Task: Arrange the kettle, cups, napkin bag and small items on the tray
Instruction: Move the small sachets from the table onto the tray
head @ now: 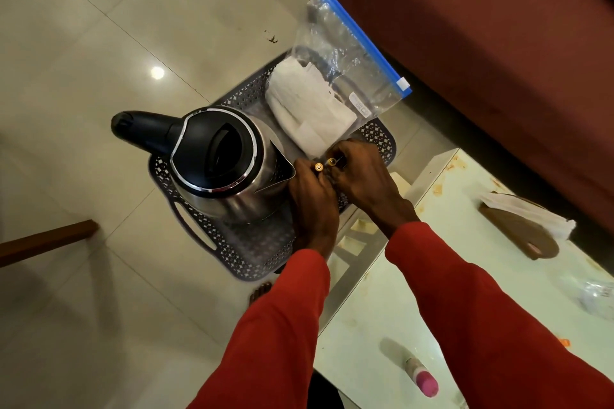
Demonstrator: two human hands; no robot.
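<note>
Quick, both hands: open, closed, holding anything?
Left hand: closed on small gold-tipped items, beside the kettle.
Right hand: closed on the same small items, over the tray; what they are cannot be told.

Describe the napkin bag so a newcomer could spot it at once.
Find the grey perforated tray with the steel kettle on it. At the tray's far end, beyond the kettle's spout, lies the napkin bag: the only clear plastic pouch there, with a blue zip strip and folded white napkins inside.
</note>
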